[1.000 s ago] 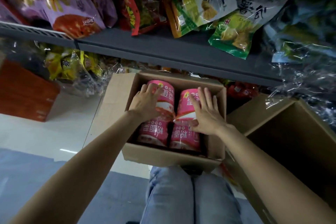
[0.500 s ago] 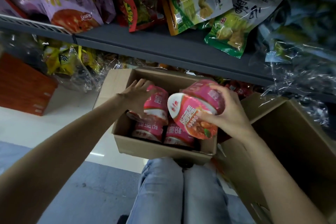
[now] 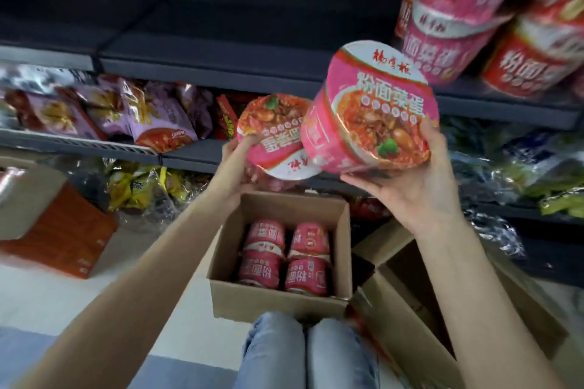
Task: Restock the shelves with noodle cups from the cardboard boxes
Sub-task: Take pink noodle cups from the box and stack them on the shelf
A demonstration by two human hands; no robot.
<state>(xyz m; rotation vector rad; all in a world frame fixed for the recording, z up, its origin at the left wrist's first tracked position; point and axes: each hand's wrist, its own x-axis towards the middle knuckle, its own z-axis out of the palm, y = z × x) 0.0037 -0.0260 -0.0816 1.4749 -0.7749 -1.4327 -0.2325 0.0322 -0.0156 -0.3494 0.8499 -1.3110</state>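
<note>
Above the cardboard box (image 3: 281,303), the left hand (image 3: 235,164) grips one glossy round pink cup (image 3: 275,136), the right hand (image 3: 420,189) cradling another (image 3: 369,110).

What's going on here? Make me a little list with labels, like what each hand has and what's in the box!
left hand: holds a pink noodle cup, upside down
right hand: holds another pink noodle cup, tilted
open cardboard box: on the floor, four noodle cups showing inside
top right shelf: stacked noodle cups already there
lower left shelf: purple snack bags
second cardboard box: at the right, contents not visible
</note>
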